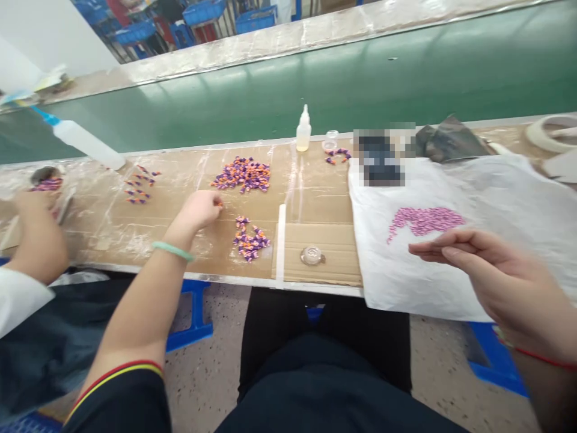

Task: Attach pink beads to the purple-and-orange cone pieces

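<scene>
My left hand (201, 209) rests on the cardboard-covered bench with its fingers curled; a small orange piece shows at the fingertips. Just right of it lies a small heap of purple-and-orange pieces (250, 239), and a larger heap (244, 174) lies farther back. My right hand (487, 270) hovers at the bench's right, fingers stretched out together, holding nothing that I can see. Under it a white plastic sheet (406, 276) carries a patch of pink pieces (424, 220).
A small glue bottle (303, 130) stands at the bench's back edge beside a clear cup (330, 141). A round clear lid (312, 255) lies near the front edge. A green conveyor belt (360, 78) runs behind. Another person's arm (38, 237) works at the left beside a squeeze bottle (85, 142).
</scene>
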`<state>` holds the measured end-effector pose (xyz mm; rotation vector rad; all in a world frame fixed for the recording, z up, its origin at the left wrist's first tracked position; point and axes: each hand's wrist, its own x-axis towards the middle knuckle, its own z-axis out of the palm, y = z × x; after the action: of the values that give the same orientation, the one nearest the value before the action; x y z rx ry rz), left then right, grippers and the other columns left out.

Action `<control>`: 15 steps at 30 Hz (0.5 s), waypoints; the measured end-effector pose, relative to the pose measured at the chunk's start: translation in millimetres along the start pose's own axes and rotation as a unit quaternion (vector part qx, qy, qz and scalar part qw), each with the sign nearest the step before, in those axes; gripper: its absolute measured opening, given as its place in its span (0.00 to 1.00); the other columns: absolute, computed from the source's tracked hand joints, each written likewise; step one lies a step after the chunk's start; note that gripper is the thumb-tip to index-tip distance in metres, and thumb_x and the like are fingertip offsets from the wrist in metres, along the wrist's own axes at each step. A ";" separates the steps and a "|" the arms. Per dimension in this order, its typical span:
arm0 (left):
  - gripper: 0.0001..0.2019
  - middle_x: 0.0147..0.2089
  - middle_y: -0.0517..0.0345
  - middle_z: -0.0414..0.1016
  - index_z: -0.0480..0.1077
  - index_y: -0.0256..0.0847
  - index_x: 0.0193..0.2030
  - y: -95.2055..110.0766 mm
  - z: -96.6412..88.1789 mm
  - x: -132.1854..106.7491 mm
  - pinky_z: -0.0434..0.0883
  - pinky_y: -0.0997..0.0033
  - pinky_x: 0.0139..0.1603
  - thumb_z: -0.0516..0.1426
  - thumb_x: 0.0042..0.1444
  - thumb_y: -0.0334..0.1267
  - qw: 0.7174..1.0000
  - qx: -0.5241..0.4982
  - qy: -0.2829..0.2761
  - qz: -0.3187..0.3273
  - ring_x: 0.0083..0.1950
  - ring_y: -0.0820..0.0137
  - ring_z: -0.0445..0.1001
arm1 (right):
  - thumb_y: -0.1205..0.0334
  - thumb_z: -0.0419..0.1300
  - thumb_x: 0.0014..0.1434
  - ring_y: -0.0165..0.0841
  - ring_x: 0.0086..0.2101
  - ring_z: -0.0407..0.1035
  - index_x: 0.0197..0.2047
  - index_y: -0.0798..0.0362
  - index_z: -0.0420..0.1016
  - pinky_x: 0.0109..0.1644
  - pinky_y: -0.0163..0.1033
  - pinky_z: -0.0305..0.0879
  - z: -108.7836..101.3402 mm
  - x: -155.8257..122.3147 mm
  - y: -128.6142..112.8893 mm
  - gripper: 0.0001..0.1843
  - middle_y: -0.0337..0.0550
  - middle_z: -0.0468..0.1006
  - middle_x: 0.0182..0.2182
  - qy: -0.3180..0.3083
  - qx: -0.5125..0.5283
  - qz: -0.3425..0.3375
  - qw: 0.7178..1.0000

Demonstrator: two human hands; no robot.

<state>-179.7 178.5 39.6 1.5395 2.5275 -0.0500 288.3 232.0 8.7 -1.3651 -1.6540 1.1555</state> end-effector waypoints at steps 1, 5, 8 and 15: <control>0.09 0.36 0.47 0.82 0.77 0.37 0.32 3.0 -4.5 -5.6 0.71 0.65 0.42 0.57 0.48 0.36 1.000 -0.010 0.004 0.008 0.40 0.57 0.77 | 0.48 0.65 0.57 0.47 0.42 0.79 0.37 0.48 0.75 0.49 0.53 0.76 -3.5 0.9 2.4 0.13 0.48 0.83 0.38 0.001 0.018 0.005 1.000; 0.12 0.33 0.56 0.77 0.75 0.38 0.33 11.8 -15.3 -31.4 0.67 0.72 0.38 0.55 0.51 0.43 0.994 -0.078 0.068 0.034 0.34 0.67 0.71 | 0.53 0.60 0.60 0.43 0.42 0.77 0.37 0.50 0.75 0.50 0.51 0.73 -13.3 10.8 10.9 0.09 0.47 0.82 0.38 0.006 -0.038 -0.056 0.998; 0.11 0.25 0.63 0.73 0.74 0.41 0.33 16.0 -10.0 -54.5 0.64 0.74 0.32 0.58 0.49 0.46 0.972 -0.204 0.116 -0.012 0.28 0.71 0.67 | 0.58 0.57 0.61 0.42 0.40 0.73 0.36 0.50 0.75 0.46 0.50 0.70 -13.6 20.7 19.1 0.08 0.46 0.79 0.36 -0.022 -0.175 -0.158 0.971; 0.09 0.21 0.63 0.72 0.77 0.45 0.30 44.0 20.6 -107.8 0.65 0.77 0.20 0.70 0.43 0.42 0.857 -0.514 0.043 -0.012 0.22 0.73 0.68 | 0.67 0.56 0.61 0.41 0.40 0.68 0.37 0.51 0.73 0.48 0.47 0.63 1.3 36.7 33.0 0.05 0.45 0.75 0.36 -0.082 -0.286 -0.251 0.921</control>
<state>-89.8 101.7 40.7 1.0267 1.9765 1.1729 291.5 269.3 -23.4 -1.0657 -2.4093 0.5089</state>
